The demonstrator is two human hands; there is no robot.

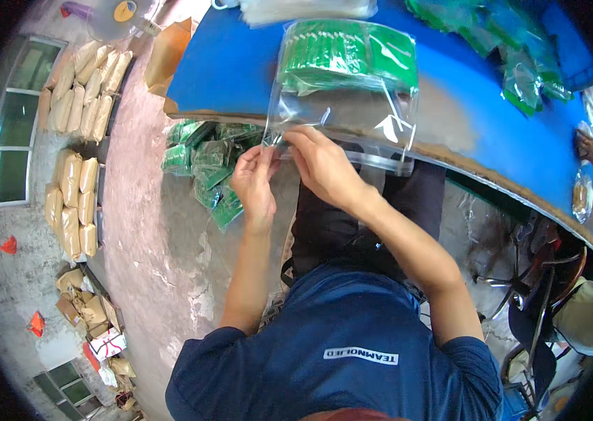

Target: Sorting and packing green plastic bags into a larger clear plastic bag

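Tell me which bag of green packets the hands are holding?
The clear bag at the blue table's front edge, pinched by the left hand and right hand. Other bags lie untouched on the floor.

a: what are the hands on?
b: left hand [254, 184] and right hand [322, 165] both pinch the open edge of a clear plastic bag [344, 105] holding green packets [344, 57].
a: where?
b: on the blue table [233, 67], with more green packs [206, 165] piled on the floor beside it.
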